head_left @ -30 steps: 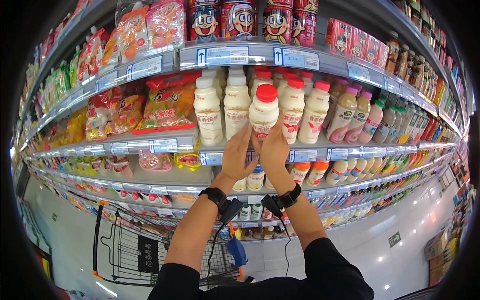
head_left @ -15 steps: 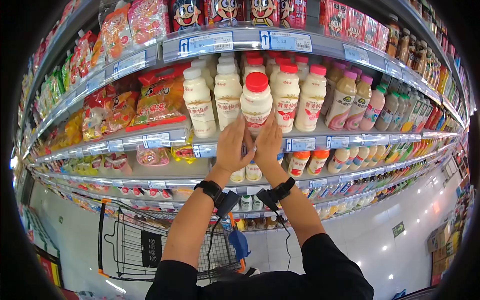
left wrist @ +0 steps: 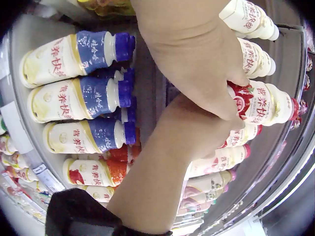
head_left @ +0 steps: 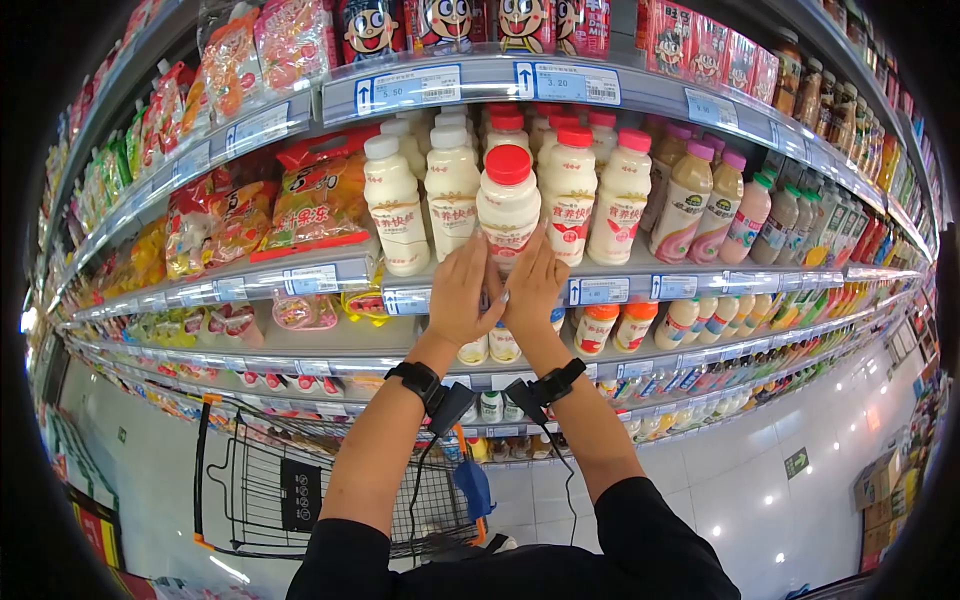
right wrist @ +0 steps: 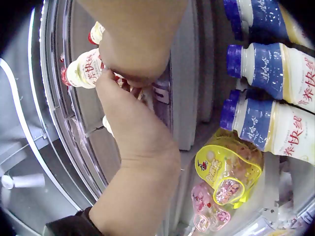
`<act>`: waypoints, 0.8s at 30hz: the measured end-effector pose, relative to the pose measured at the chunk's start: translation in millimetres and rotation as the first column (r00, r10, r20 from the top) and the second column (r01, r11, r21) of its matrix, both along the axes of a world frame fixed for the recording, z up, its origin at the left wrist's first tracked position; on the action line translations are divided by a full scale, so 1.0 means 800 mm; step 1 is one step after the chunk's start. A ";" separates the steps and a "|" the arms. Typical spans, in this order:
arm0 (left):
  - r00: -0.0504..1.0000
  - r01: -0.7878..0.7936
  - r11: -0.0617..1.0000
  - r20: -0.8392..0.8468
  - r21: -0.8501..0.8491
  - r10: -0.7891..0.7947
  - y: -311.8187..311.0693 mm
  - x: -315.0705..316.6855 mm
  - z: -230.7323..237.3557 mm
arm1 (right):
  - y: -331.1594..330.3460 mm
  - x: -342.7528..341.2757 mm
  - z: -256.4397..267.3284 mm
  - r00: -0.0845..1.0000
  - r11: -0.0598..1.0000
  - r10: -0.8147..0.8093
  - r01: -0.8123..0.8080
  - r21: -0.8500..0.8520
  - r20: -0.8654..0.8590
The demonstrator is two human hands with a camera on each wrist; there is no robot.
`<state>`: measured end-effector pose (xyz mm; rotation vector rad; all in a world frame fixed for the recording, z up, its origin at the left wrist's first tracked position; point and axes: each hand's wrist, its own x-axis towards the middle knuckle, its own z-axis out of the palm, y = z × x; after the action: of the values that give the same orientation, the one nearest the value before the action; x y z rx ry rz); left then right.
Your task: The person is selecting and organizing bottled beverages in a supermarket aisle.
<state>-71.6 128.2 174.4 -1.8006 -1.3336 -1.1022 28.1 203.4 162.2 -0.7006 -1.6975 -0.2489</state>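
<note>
A white bottle with a red cap [head_left: 508, 190] stands at the shelf's front, slightly ahead of its neighbours. My left hand [head_left: 464, 292] lies along the left of its lower part, fingers extended, fingertips at its label. On the other side my right hand [head_left: 533, 290] presses likewise with fairly straight fingers. Both hands nearly meet in front of the bottle, hiding its base. In the left wrist view, the same bottle [left wrist: 268, 103] pokes out past the left hand [left wrist: 197, 59]. In the right wrist view its upper part [right wrist: 84, 70] shows beyond the hands.
Matching bottles [head_left: 618, 205] flank it, white-capped ones [head_left: 400, 215] to the left. A shelf with price tags [head_left: 405, 88] overhangs them. Blue-capped bottles [left wrist: 74, 101] stand one shelf below. A wire shopping cart [head_left: 255, 480] stands on the floor at lower left.
The head view has shifted a little, so the shelves sit further left and higher in it. Both hands have stayed at the red-capped bottle, and their fingers now lie closer together.
</note>
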 end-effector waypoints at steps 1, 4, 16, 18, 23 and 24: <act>1.000 -0.012 1.000 -0.003 -0.004 0.012 0.000 0.001 -0.001 | 0.000 0.000 0.001 1.000 1.000 0.006 -0.006 0.000 0.000; 1.000 -0.028 1.000 -0.009 -0.004 0.028 0.000 0.002 -0.003 | -0.002 0.002 0.002 1.000 1.000 0.010 -0.010 0.002 0.000; 0.995 -0.090 0.996 -0.052 -0.016 0.089 0.004 -0.001 -0.007 | -0.005 0.001 0.002 0.999 0.999 -0.040 0.040 -0.003 0.020; 0.994 -0.096 0.995 -0.053 -0.033 0.095 0.003 0.001 -0.008 | -0.007 0.002 0.003 0.996 0.996 -0.089 0.089 0.000 0.033; 0.995 -0.092 0.992 -0.036 -0.082 0.089 0.003 0.004 -0.006 | -0.004 0.003 0.001 1.000 1.000 -0.028 0.028 0.012 -0.015; 0.994 -0.099 0.992 -0.044 -0.074 0.096 0.004 0.003 -0.008 | -0.004 0.004 0.001 1.000 1.000 -0.017 0.017 0.012 -0.020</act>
<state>-69.1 131.2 168.0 -1.7817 -1.4412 -0.9702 31.2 200.4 163.0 -0.7064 -1.6707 -0.2632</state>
